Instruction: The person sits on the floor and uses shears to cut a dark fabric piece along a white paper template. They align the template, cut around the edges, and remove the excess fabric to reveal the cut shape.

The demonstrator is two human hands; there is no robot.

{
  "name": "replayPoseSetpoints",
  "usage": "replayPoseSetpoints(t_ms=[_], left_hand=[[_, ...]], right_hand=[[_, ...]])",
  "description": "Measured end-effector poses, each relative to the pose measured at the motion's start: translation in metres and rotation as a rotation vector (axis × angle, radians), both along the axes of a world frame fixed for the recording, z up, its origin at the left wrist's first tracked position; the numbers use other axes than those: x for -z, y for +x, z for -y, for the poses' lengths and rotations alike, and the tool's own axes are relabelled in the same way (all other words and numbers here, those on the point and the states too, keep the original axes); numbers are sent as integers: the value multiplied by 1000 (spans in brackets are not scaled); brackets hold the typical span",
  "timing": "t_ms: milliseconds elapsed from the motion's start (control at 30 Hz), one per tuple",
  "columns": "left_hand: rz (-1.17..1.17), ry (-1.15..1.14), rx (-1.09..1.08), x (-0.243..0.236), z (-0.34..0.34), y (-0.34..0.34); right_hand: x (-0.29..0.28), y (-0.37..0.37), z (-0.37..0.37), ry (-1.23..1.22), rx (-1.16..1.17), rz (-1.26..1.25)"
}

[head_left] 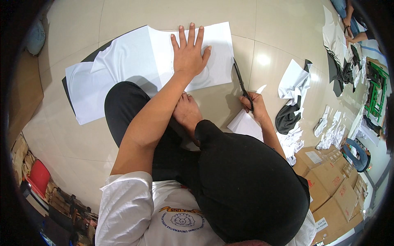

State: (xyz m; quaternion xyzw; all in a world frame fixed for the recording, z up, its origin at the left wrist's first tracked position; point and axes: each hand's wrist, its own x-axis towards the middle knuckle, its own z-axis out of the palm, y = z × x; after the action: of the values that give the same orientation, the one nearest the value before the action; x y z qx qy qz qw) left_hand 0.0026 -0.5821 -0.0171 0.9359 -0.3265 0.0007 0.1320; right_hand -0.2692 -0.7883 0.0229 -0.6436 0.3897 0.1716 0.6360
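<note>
I sit on a tiled floor with my legs in black trousers folded in front of me. My left hand lies flat with fingers spread on a sheet of white fabric laid out on the floor, over a dark layer showing at its left edge. My right hand grips the handles of black scissors, whose blades point up along the right edge of the fabric. A white cut piece lies just below that hand.
White and black fabric scraps lie heaped to the right. Brown cardboard boxes stand at the lower right. Another person's arms show at the top right beside more fabric and a green frame. A red item sits lower left.
</note>
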Motion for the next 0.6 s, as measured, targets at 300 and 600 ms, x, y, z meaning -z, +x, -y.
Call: replayPoseSetpoints(t_ms=[300, 600], left_hand=[[-2, 8, -3, 1, 1, 0], [-14, 4, -6, 0, 0, 0]], right_hand=[[2, -4, 3, -16, -20, -1], [-7, 4, 2, 17, -8, -7]])
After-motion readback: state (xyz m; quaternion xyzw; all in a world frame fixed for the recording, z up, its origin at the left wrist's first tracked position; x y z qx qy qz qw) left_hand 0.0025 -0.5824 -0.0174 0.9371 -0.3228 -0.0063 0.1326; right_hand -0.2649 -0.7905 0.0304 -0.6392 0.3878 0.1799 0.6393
